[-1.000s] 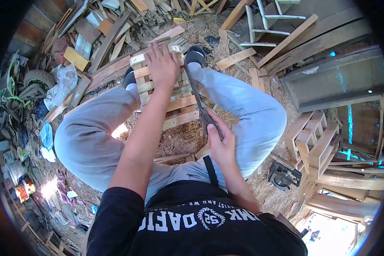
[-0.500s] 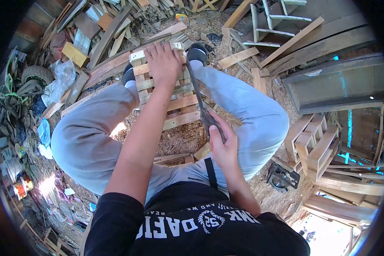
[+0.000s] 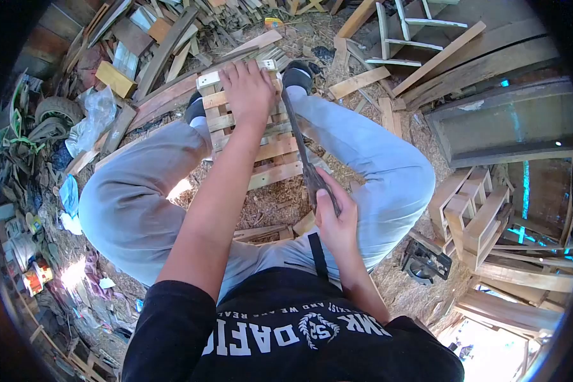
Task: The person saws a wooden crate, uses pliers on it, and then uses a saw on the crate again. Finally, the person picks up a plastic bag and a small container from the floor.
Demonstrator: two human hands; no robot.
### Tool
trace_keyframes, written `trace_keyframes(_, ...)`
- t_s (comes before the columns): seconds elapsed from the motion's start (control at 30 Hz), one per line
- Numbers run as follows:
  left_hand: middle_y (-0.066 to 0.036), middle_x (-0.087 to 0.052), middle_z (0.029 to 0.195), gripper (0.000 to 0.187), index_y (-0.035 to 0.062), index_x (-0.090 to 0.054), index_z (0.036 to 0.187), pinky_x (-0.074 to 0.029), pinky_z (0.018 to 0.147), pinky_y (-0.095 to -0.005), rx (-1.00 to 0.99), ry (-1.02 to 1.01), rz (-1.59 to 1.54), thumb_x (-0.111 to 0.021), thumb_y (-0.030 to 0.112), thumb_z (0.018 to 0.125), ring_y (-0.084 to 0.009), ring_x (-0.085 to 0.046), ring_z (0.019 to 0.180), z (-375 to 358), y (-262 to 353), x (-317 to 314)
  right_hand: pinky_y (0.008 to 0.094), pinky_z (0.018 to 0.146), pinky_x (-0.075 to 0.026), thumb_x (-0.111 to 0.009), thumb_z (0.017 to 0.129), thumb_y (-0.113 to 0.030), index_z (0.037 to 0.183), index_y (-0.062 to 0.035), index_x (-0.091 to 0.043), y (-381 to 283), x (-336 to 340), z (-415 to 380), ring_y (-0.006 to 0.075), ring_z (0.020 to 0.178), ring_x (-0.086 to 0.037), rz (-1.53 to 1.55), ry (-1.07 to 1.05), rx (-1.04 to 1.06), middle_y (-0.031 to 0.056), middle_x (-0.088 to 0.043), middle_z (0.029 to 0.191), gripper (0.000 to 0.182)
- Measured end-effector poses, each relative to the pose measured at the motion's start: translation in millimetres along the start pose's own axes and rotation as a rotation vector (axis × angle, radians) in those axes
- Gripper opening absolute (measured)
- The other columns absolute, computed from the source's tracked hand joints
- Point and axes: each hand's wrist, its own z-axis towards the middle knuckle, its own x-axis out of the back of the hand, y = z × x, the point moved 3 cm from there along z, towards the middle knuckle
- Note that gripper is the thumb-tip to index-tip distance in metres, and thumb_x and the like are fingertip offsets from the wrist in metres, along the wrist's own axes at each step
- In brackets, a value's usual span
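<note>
A small slatted wooden frame, like a little pallet, lies between my feet, made of pale slats across side rails. My left hand presses down on its far end, fingers curled over the end slat. In my right hand, the dark handle of a handsaw is gripped, with the thumb along the top. Its long narrow blade points away from me, running along the frame's right side, and its far end is right at the slat ends beside my left hand.
Wood shavings and short offcuts cover the ground by my legs. To the right lie a circular saw and a wooden slatted assembly. Scrap boards pile up on the left, and a loose plank lies beyond my right foot.
The whole view has shifted slightly to the right. Both hands keep their grips, and the saw stays along the frame's right side with little visible movement.
</note>
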Motion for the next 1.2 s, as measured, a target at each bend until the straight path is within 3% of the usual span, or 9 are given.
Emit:
trace_keyframes(0.33,-0.019,-0.067,0.133,0.044,0.0035,-0.067,0.137,-0.034,0.125,-0.0624,-0.007,-0.016,0.016,-0.053,0.036,0.111,-0.0396,-0.057,0.136,-1.0,-0.8,-1.1,0.0293,0.103,-0.053,-0.064,0.11,-0.009,0.15,0.0043,-0.065,5.0,-1.3,-3.3,0.013,0.115,-0.069,-0.037,0.028,0.018,0.0124,-0.077,0.128,0.042)
trace_keyframes(0.4,-0.019,-0.067,0.133,0.042,0.0042,-0.068,0.136,-0.035,0.125,-0.0623,-0.005,-0.027,-0.011,-0.054,0.035,0.11,-0.0392,-0.057,0.137,0.3,-1.3,1.2,0.0274,0.097,-0.054,-0.064,0.11,-0.009,0.151,0.0038,-0.065,10.1,-6.9,5.3,0.0096,0.107,-0.067,0.096,0.059,-0.032,0.0085,-0.076,0.123,0.043)
trace_keyframes(0.63,-0.018,-0.068,0.132,0.041,0.0054,-0.068,0.135,-0.033,0.126,-0.0621,0.013,-0.038,-0.007,-0.054,0.036,0.111,-0.0391,-0.057,0.138,1.7,-0.9,-3.5,0.0242,0.086,-0.052,-0.063,0.111,-0.009,0.152,0.0031,-0.064,10.6,-0.8,3.3,0.0064,0.094,-0.062,0.103,0.025,-0.049,0.005,-0.075,0.117,0.043)
trace_keyframes(1.03,-0.021,-0.067,0.134,0.04,0.0032,-0.067,0.129,-0.03,0.13,-0.0618,0.003,-0.032,-0.024,-0.053,0.036,0.11,-0.0414,-0.053,0.142,-0.1,-0.3,-0.7,0.0285,0.097,-0.054,-0.063,0.11,-0.01,0.15,0.0033,-0.066,1.6,-6.9,4.3,0.0111,0.106,-0.069,0.037,0.038,-0.014,0.0107,-0.077,0.124,0.042)
trace_keyframes(1.13,-0.017,-0.067,0.135,0.042,0.0068,-0.068,0.134,-0.031,0.128,-0.0612,0.018,-0.095,0.017,-0.053,0.038,0.111,-0.0377,-0.055,0.14,2.1,-1.4,-3.6,0.0285,0.097,-0.054,-0.065,0.109,-0.009,0.149,0.0027,-0.066,-5.0,-4.7,5.0,0.0108,0.105,-0.068,-0.15,0.02,0.044,0.0123,-0.077,0.122,0.042)
trace_keyframes(1.2,-0.018,-0.067,0.136,0.042,0.0068,-0.067,0.134,-0.031,0.127,-0.0616,0.013,-0.049,0.007,-0.052,0.038,0.11,-0.038,-0.055,0.141,0.8,-2.2,-5.8,0.0313,0.101,-0.055,-0.066,0.109,-0.01,0.148,0.0022,-0.067,2.9,2.5,-5.6,0.0162,0.11,-0.073,-0.038,0.03,-0.044,0.0168,-0.078,0.124,0.041)
